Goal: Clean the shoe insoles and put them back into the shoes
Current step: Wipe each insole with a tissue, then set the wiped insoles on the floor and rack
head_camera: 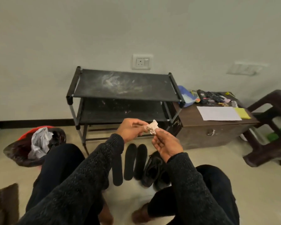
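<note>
A crumpled white tissue [152, 127] is pinched between my left hand [131, 129] and my right hand [166, 144], held up in front of the shoe rack. Below my hands, black insoles lie side by side on the floor: one [129, 161] in the middle, another [140, 160] right of it, and a third [117, 174] partly hidden by my left sleeve. Just right of the insoles stand black shoes [154, 169], partly covered by my right forearm.
A dusty black two-shelf rack [123, 88] stands against the wall. A bin lined with a dark bag [34, 145] holding crumpled paper sits at the left. A brown chest [209, 125] with papers and remotes and a dark plastic stool [271, 127] are at the right.
</note>
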Available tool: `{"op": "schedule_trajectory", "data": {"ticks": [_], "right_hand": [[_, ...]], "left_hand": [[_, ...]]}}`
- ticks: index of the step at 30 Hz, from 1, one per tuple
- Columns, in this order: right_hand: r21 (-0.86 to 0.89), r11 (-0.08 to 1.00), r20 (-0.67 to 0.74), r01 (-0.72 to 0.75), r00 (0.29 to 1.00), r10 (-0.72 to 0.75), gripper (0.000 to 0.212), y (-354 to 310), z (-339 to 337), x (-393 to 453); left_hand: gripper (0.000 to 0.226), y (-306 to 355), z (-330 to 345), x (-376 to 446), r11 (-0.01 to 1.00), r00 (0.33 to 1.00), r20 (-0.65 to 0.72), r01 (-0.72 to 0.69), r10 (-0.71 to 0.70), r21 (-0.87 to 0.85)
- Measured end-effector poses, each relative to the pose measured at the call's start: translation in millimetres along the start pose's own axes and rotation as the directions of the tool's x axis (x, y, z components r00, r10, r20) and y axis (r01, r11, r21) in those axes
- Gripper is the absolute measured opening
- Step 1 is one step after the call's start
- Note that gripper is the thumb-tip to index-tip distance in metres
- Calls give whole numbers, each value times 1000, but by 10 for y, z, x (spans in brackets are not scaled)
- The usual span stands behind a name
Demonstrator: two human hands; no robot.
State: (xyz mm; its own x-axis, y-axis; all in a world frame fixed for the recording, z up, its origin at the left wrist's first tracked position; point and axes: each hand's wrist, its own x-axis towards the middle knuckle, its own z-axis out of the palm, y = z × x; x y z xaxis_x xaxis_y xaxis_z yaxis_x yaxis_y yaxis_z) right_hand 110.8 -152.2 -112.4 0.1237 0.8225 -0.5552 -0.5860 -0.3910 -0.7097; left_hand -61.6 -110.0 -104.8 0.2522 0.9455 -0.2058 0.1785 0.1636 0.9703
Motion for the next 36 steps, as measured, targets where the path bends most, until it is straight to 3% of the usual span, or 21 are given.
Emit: {"op": "schedule_trajectory", "data": {"ticks": [6,14,20,27,36], "right_hand": [[156,984,-143,82,988,-60,16,-697,-567,255],[128,985,-342,117,937,-67,14,-1427,-1205,1122],[-28,999,-447,24,894,-34,7,-1499,-1356,1853],[-208,973,-417,-105,909,9,10,-1424,-1140,2350],[-69,997,-561,-30,828,-14,22,-1277,-1093,2116]], "left_hand": [[20,291,805,467,991,998,-59,5,-13,-137],[14,490,1522,1153,999,1000,-8,21,-21,-45],[13,322,1449,1497,995,996,-64,67,-63,71],[17,-32,1261,1495,976,978,-51,205,-201,78],[15,-68,958,1287,978,980,-67,193,-188,78]]}}
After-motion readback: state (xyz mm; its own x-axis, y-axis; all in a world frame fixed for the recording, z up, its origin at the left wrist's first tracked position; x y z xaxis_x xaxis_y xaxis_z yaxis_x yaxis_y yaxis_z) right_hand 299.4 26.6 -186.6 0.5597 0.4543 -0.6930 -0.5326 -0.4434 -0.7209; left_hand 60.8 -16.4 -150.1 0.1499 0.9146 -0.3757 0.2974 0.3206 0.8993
